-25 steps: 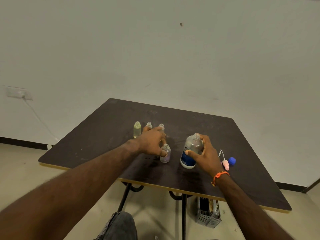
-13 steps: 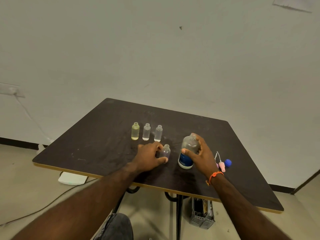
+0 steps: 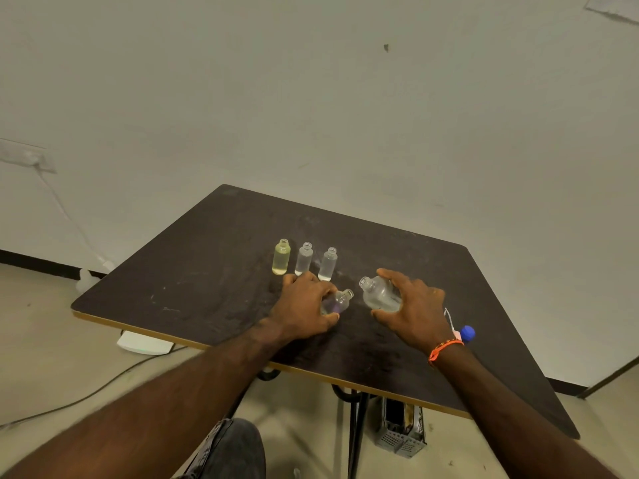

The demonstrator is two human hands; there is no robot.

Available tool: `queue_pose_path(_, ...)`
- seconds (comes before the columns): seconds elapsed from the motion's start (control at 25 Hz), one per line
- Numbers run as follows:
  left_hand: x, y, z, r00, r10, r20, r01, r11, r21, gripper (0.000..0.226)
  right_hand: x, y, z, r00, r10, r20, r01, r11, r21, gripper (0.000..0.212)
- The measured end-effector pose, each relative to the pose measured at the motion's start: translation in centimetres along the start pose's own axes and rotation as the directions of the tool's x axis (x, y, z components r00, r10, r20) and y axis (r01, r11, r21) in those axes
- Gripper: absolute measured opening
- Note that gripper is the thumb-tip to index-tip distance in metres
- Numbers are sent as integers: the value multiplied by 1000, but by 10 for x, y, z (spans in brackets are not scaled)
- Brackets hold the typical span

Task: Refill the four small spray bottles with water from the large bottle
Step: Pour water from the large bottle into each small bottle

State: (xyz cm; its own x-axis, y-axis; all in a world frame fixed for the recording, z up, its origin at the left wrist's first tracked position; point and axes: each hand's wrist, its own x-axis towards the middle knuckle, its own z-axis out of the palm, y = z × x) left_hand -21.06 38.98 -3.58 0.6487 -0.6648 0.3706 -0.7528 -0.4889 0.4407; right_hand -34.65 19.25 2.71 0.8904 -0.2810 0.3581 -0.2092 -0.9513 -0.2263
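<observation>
My left hand [image 3: 304,307] grips a small purple-tinted spray bottle [image 3: 338,301], uncapped and tilted with its mouth toward the right. My right hand [image 3: 416,311] holds the large clear bottle [image 3: 378,292], lifted and tipped left so its open neck points at the small bottle's mouth; a small gap lies between the two mouths. Behind my hands three small bottles stand upright without caps in a row: a yellowish bottle [image 3: 281,257], a clear bottle [image 3: 304,259] and another clear bottle [image 3: 327,264]. All rest on or above a dark table [image 3: 207,271].
A blue cap [image 3: 467,333] and a pink spray-pump part [image 3: 455,331] with a thin white tube lie by my right wrist. The table's front edge runs just below my forearms. On the floor beneath are a grey basket [image 3: 401,433], a white device [image 3: 145,343] and a cable.
Both bottles were upright on the table; now I have tilted the small purple one rightward and lifted and tipped the large one leftward toward it. The view has shifted slightly.
</observation>
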Motion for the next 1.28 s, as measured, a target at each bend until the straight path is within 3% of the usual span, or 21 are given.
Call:
queue_pose_path(0.4, 2, -6, -5, 998, 54, 24, -55, 997, 50, 44, 5, 0, -1, 997, -59, 47, 67, 980, -187, 76)
queue_pose_path(1.28, 7, -8, -5, 993, 94, 67, -101, 989, 107, 44, 8, -1, 0, 993, -92, 79, 110, 954, -280, 78)
